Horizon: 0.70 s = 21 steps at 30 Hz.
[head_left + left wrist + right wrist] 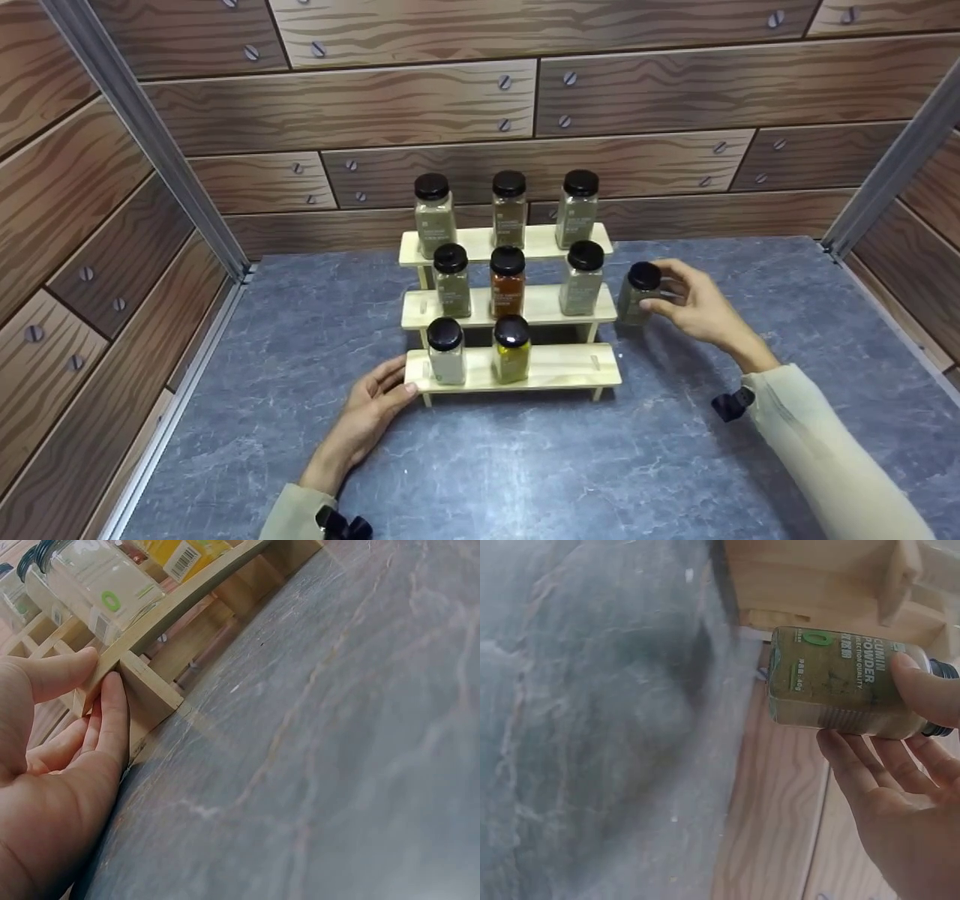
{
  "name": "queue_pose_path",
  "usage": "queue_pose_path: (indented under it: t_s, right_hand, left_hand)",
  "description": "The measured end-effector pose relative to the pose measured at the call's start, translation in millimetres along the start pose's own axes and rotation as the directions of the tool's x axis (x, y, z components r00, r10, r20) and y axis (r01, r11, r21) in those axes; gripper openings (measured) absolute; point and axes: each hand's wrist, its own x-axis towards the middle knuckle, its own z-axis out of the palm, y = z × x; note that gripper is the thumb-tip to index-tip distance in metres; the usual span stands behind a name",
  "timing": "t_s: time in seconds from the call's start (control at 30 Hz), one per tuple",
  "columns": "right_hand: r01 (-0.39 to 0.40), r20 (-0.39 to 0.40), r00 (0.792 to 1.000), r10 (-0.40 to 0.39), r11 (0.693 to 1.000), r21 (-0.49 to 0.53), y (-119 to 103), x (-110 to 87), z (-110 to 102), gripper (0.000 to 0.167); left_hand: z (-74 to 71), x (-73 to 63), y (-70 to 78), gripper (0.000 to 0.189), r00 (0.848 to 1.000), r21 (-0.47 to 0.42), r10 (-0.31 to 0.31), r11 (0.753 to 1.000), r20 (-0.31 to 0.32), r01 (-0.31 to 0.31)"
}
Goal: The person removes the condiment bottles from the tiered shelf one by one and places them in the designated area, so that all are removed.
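A three-tier wooden spice rack (559,365) stands on the table with black-capped spice jars on every tier. My left hand (371,409) pinches the left end of its lowest tier; in the left wrist view the thumb (67,673) lies on top and fingers are beneath the board. To the right of the rack, my right hand (697,304) holds a cumin powder jar (829,682) upright between thumb and fingers, beside the middle tier. On the lowest tier stand a jar of white contents (448,364) and a yellow one (512,361), both left of the bare right end.
Three jars stand on the top tier, among them a right-hand jar (578,214). The middle tier also holds three, with a red-orange jar (508,289) at its centre. Wood-patterned panels (420,105) and metal posts (161,142) enclose the grey marbled table (315,315).
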Motion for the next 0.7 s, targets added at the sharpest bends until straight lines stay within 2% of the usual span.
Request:
queue_pose_path:
  t_s: [0.23,0.7]
  right_hand:
    - [-0.056,-0.006,0.998,0.056,0.998,-0.033,12,-1.7,1,0.057]
    - [-0.091,0.013,0.996,0.092,0.993,-0.080,24,-2.3,1,0.057]
  left_hand:
    - [0.5,0.6,-0.1,0.072,1.000,-0.014,0.000,1.000,-0.007,0.000]
    - [0.6,-1.6,0.8,0.072,1.000,0.003,0.010,1.000,0.002,-0.010]
